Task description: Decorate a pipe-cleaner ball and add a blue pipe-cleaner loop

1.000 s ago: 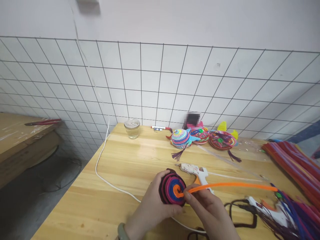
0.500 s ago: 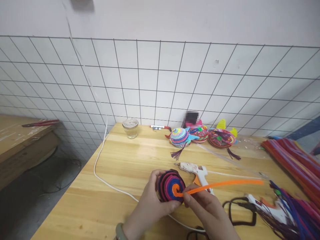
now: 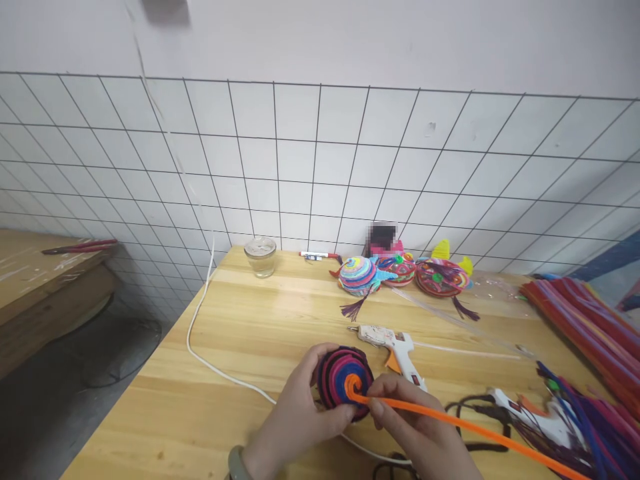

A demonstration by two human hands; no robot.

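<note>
My left hand (image 3: 295, 420) grips a coiled disc (image 3: 340, 379) of pipe cleaners in dark purple, pink and blue rings with an orange centre, held on edge above the wooden table (image 3: 240, 333). My right hand (image 3: 415, 427) pinches a long orange pipe cleaner (image 3: 470, 430) right where it joins the disc's orange centre. The free end of the orange pipe cleaner runs down and to the right, out past the frame's lower right corner.
A white glue gun (image 3: 395, 347) lies just behind the disc, a second one (image 3: 530, 417) at right with black cable. Finished coiled ornaments (image 3: 400, 272), a glass jar (image 3: 261, 255), a marker (image 3: 317, 255), a white cord (image 3: 200, 333) and heaps of pipe cleaners (image 3: 585, 320) surround.
The orange pipe cleaner's free end swung from pointing right, level above the table, to pointing down and right. The orange centre coil has grown slightly. Both hands stay in place.
</note>
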